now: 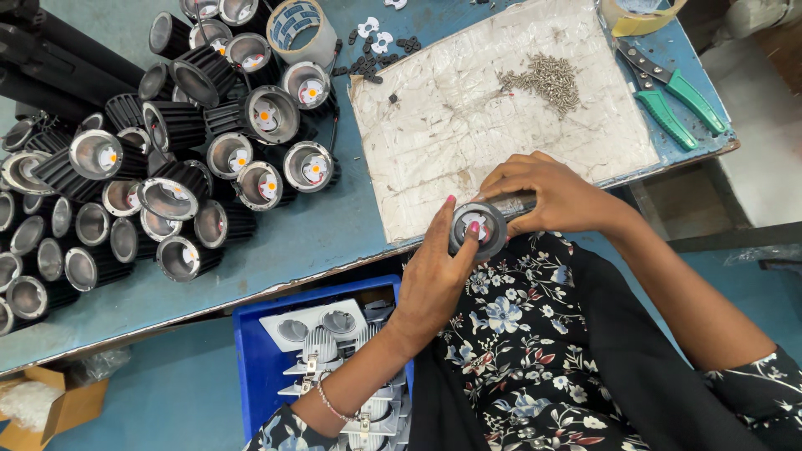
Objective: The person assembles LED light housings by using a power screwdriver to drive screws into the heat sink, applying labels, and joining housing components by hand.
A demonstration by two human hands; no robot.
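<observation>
**Lamp housing held at the bench edge, both hands on it**

Widest first: the blue workbench [317, 234] carries a big heap of black finned lamp housings [167, 159] on one side, and a worn white work mat [468, 125] in the middle. On the mat sits a small pile of screws [543, 79]; green-handled pliers [668, 96] lie beyond it. Below the bench, a blue crate [259, 351] holds white fittings. Now the centre: the left hand [434, 280] cups one lamp housing [478, 227] from below, fingers curled around its rim, at the mat's near edge. The right hand [555, 196] closes over its back end, gripping. It looks like a fitting step; a steady, square hold seems needed.
</observation>
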